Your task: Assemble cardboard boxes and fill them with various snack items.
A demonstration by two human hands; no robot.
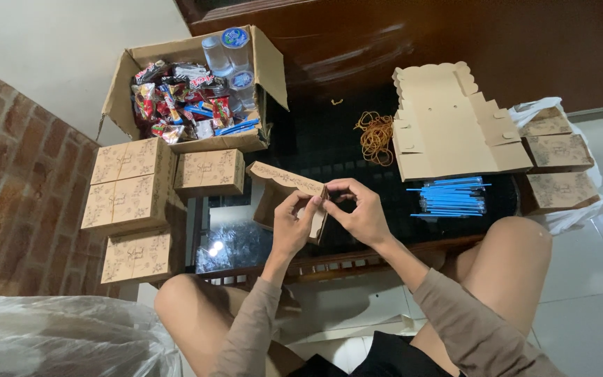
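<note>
Dark glass worktop (329, 139) carries, at 11 o'clock, an open carton of snacks (190, 91), at centre a half-folded patterned brown cardboard box (280, 192), its corner pinched by closed left hand (291, 223) and right hand (361, 209); best keep flaps aligned.

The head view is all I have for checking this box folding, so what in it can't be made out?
- Half-folded box: the left hand and right hand cover its corner, so the tab there is hidden.
- Big carton: the snack packets lie piled, so the lower ones are hidden.
- Blue straws: too fine to count.
- Plastic bag: cut off by the bottom edge.
</note>
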